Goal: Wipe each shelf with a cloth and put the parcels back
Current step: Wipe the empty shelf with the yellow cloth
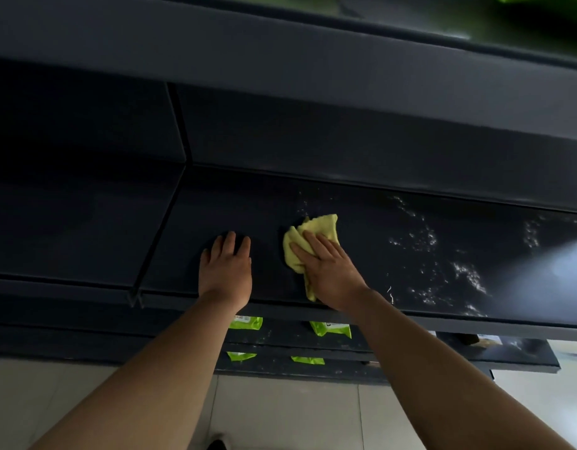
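A dark shelf (410, 228) runs across the middle of the head view, with pale dusty specks on its right part. My right hand (326, 267) presses a yellow cloth (316, 227) flat on the shelf with straight fingers. To its left, my left hand (227, 271) rests flat on the bare shelf surface. On the shelves below lie green parcels (331, 329) (246, 323), partly hidden behind the front edge of the shelf.
Another dark shelf (280, 50) overhangs above, and a vertical seam (179, 125) splits the back panel at the left. More green parcels (308, 360) lie on a lower shelf. Pale floor tiles (280, 414) are at the bottom.
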`<action>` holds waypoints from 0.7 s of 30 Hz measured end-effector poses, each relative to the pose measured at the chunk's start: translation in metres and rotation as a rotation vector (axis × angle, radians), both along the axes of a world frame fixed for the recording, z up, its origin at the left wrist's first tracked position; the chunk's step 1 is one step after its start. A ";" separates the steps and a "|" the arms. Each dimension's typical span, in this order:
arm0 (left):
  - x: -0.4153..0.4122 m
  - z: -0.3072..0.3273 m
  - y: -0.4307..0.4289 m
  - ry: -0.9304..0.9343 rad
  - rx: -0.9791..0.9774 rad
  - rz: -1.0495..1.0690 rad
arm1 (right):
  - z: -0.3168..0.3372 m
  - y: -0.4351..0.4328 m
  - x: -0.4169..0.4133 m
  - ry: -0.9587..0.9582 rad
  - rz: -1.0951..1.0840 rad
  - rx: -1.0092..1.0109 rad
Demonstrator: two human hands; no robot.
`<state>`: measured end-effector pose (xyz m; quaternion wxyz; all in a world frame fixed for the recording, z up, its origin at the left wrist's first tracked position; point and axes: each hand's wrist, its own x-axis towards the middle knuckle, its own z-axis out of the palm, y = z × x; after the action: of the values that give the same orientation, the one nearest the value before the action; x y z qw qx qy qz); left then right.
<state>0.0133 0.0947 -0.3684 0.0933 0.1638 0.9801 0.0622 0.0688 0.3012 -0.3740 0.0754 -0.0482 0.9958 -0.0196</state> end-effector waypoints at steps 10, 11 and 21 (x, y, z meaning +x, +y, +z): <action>-0.018 -0.007 0.019 0.059 -0.013 0.081 | 0.001 0.059 -0.053 -0.019 -0.303 -0.037; -0.018 -0.008 0.020 0.065 -0.019 0.087 | 0.002 0.060 -0.051 -0.021 -0.323 -0.039; -0.033 -0.001 0.043 0.050 -0.131 0.121 | -0.003 0.018 -0.108 -0.008 0.060 -0.002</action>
<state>-0.0197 0.1380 -0.3696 0.0755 0.0992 0.9922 -0.0007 -0.0397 0.3192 -0.3775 0.0799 -0.0778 0.9936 -0.0185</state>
